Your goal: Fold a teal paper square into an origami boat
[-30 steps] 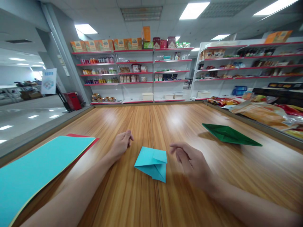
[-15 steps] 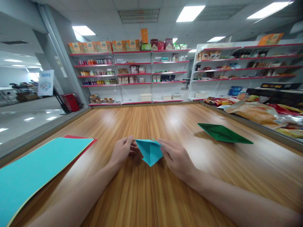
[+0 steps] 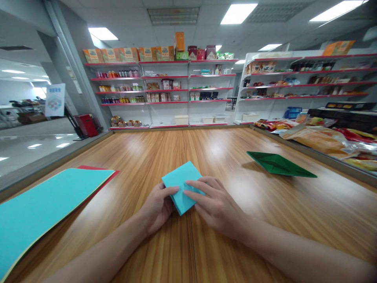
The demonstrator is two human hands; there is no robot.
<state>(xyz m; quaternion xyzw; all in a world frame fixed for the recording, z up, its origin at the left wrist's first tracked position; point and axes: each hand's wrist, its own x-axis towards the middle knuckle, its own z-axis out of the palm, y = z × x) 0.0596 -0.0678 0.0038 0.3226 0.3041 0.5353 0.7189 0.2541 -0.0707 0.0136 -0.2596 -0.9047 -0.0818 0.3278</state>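
Note:
Between my hands, just above the wooden table, is a light-blue folded paper, flattened into a diamond with layers showing along its lower left edge. My left hand grips its left side, thumb on top and fingers underneath. My right hand is closed on the right side, with fingertips lying on the upper face and the thumb hidden. Off to the right lies a dark green folded paper, a long pointed shape with creases.
Large light-blue sheets lie at the left, with yellow and red sheets under them. Snack packages are piled beyond the right edge. Stocked shelves stand behind the table.
The light-blue paper has gone from a partly opened, pointed shape to a flat diamond facing up. My left thumb and right fingertips have moved onto its face.

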